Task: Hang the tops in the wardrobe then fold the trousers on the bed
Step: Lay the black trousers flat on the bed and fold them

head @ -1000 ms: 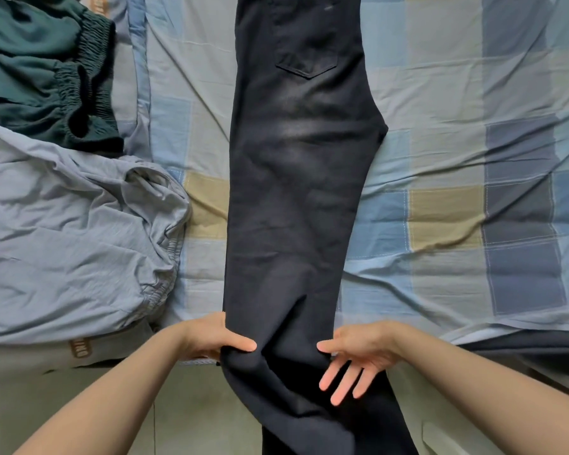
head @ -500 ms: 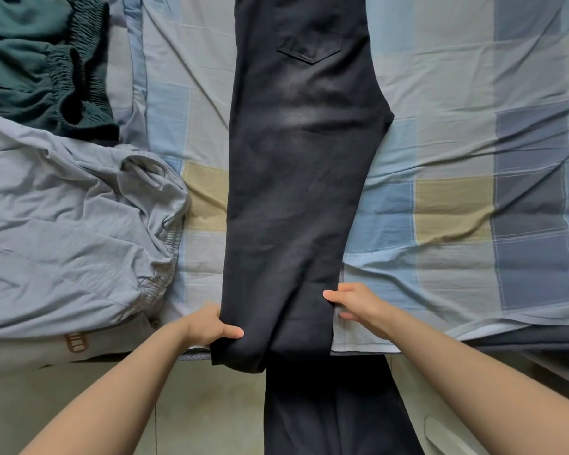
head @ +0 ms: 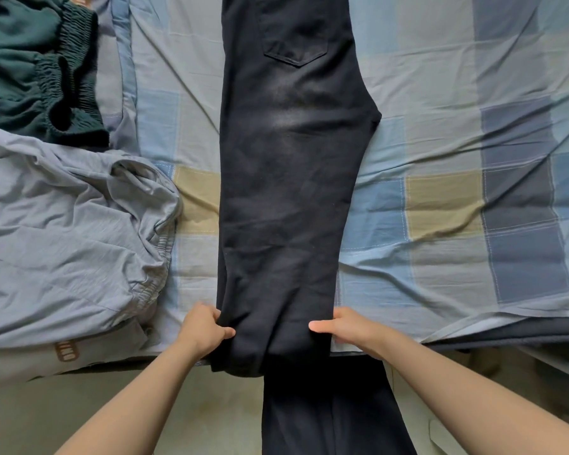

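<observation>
The trousers (head: 286, 198) are black, with a pale, faded grey patch below the back pocket. The bed sheet (head: 440, 159) has a check pattern of light blue, grey, dark slate blue and some beige squares. At the left lies a plain blue-grey garment (head: 63, 231), and above it a dark green garment (head: 23, 60).

You have the black trousers (head: 286, 198) lying lengthwise on the checked bed (head: 440, 133), legs stacked, back pocket upward and faded at the seat. Their lower legs hang over the bed's near edge.
</observation>
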Demonstrator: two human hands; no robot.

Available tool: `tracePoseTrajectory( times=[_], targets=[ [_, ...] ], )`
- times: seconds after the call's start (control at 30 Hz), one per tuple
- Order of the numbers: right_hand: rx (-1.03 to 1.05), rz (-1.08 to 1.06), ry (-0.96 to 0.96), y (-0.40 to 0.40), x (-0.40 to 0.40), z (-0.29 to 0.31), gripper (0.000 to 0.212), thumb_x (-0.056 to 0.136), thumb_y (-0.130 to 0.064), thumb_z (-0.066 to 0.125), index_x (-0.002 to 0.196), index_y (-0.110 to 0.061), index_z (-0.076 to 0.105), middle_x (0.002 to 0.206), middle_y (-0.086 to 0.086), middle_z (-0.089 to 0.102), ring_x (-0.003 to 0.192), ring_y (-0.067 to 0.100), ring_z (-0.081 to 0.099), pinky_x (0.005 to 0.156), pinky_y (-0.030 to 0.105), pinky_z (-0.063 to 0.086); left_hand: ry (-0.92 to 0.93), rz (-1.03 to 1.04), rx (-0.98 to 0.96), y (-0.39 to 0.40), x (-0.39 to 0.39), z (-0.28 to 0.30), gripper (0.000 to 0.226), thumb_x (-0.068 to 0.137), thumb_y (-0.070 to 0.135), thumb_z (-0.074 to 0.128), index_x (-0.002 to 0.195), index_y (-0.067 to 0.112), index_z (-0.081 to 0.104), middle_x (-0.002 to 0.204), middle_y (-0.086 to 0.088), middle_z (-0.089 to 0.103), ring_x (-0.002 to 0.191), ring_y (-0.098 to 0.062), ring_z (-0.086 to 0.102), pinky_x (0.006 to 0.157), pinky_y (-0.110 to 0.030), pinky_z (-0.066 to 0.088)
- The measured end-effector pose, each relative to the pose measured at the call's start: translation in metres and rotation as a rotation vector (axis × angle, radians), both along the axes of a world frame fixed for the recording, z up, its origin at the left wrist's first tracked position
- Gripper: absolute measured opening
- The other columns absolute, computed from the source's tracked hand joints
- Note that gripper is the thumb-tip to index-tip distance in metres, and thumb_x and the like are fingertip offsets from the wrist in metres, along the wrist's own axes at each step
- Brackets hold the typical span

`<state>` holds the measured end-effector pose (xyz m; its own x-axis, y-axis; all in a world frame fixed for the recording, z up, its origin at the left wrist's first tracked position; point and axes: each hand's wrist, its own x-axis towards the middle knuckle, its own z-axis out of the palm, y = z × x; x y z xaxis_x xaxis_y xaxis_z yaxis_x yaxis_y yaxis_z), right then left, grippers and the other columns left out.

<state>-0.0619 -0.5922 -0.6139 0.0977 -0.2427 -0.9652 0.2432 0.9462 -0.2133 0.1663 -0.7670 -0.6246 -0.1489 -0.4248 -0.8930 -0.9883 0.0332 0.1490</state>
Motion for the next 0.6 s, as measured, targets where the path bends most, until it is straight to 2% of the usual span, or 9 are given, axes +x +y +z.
tracePoseTrajectory(
  times=[0.1, 0.13, 0.17, 0.23, 0.33, 0.4, 0.5, 0.57, 0.6],
  targets=[
    [0.002, -0.111, -0.097, 0.013, 0.005, 0.005, 0.031, 0.086, -0.016, 0.068, 0.116, -0.007, 0.065, 0.112, 0.004, 0.071, 0.105, 0.017, 0.067, 0.097, 0.031, 0.05, 0.142, 0.296, 0.226, 0.005, 0.013, 0.009, 0.008, 0.08, 0.013, 0.077, 0.074, 0.014, 0.072, 0.071, 0.004, 0.073, 0.079, -0.02, 0.066, 0.074, -0.031, 0.054],
    [0.007, -0.157, -0.126, 0.018, 0.003, 0.006, 0.033, 0.085, -0.016, 0.07, 0.116, -0.006, 0.065, 0.111, 0.005, 0.072, 0.104, 0.018, 0.067, 0.095, 0.031, 0.051, 0.205, 0.402, 0.343, 0.005, 0.018, 0.013, 0.008, 0.08, 0.015, 0.076, 0.085, 0.01, 0.074, 0.083, -0.003, 0.076, 0.087, -0.022, 0.069, 0.084, -0.037, 0.055],
    [0.006, -0.176, -0.151, 0.023, 0.001, 0.007, 0.035, 0.083, -0.017, 0.072, 0.114, -0.004, 0.065, 0.108, 0.005, 0.072, 0.102, 0.018, 0.068, 0.093, 0.03, 0.051, 0.242, 0.487, 0.452, 0.004, 0.022, 0.019, 0.022, 0.078, 0.02, 0.076, 0.095, 0.006, 0.074, 0.095, -0.009, 0.076, 0.093, -0.024, 0.069, 0.091, -0.042, 0.053],
    [-0.003, -0.139, -0.148, 0.036, -0.002, 0.005, 0.035, 0.075, -0.027, 0.078, 0.097, -0.003, 0.065, 0.089, -0.001, 0.073, 0.081, 0.011, 0.067, 0.079, 0.025, 0.049, 0.273, 0.583, 0.594, 0.003, 0.027, 0.026, 0.036, 0.079, 0.027, 0.074, 0.109, 0.006, 0.071, 0.108, -0.013, 0.073, 0.101, -0.027, 0.069, 0.097, -0.043, 0.05],
    [-0.035, 0.065, -0.018, 0.044, 0.0, 0.008, 0.036, 0.078, -0.031, 0.076, 0.062, -0.018, 0.046, 0.052, -0.016, 0.045, 0.053, 0.002, 0.044, 0.056, 0.015, 0.034, 0.257, 0.56, 0.603, 0.013, 0.032, 0.024, 0.045, 0.08, 0.039, 0.071, 0.116, 0.012, 0.069, 0.115, -0.005, 0.072, 0.111, -0.023, 0.066, 0.099, -0.038, 0.048],
    [-0.109, 0.105, 0.022, 0.053, 0.006, 0.007, 0.026, 0.083, -0.019, 0.072, 0.062, -0.018, 0.057, 0.057, -0.015, 0.057, 0.06, 0.001, 0.055, 0.062, 0.013, 0.045, 0.19, 0.413, 0.568, 0.031, 0.033, 0.022, 0.053, 0.07, 0.05, 0.073, 0.114, 0.021, 0.071, 0.116, 0.004, 0.072, 0.112, -0.013, 0.063, 0.094, -0.03, 0.045],
    [-0.149, 0.068, 0.049, 0.064, 0.017, 0.009, 0.011, 0.08, -0.019, 0.074, 0.08, -0.011, 0.068, 0.082, -0.005, 0.072, 0.077, 0.004, 0.066, 0.08, 0.018, 0.05, 0.234, 0.33, 0.503, 0.058, 0.033, 0.02, 0.028, 0.082, 0.032, 0.076, 0.108, 0.021, 0.073, 0.108, 0.007, 0.074, 0.101, -0.006, 0.065, 0.077, -0.015, 0.044],
    [-0.175, 0.038, 0.073, 0.079, 0.025, 0.01, 0.034, 0.076, -0.027, 0.077, 0.105, -0.01, 0.069, 0.106, 0.003, 0.072, 0.099, 0.015, 0.067, 0.094, 0.029, 0.05, 0.293, 0.387, 0.44, 0.076, 0.036, 0.023, 0.021, 0.087, 0.017, 0.072, 0.108, 0.015, 0.072, 0.102, 0.008, 0.075, 0.094, -0.004, 0.069, 0.074, -0.012, 0.049],
    [-0.195, 0.011, 0.068, 0.082, 0.029, 0.014, 0.034, 0.079, -0.025, 0.075, 0.109, -0.011, 0.068, 0.106, 0.0, 0.073, 0.097, 0.013, 0.068, 0.091, 0.026, 0.051, 0.315, 0.412, 0.408, 0.081, 0.041, 0.023, 0.019, 0.087, 0.015, 0.071, 0.106, 0.014, 0.072, 0.097, 0.008, 0.076, 0.09, -0.005, 0.07, 0.073, -0.012, 0.051]
  ],
)
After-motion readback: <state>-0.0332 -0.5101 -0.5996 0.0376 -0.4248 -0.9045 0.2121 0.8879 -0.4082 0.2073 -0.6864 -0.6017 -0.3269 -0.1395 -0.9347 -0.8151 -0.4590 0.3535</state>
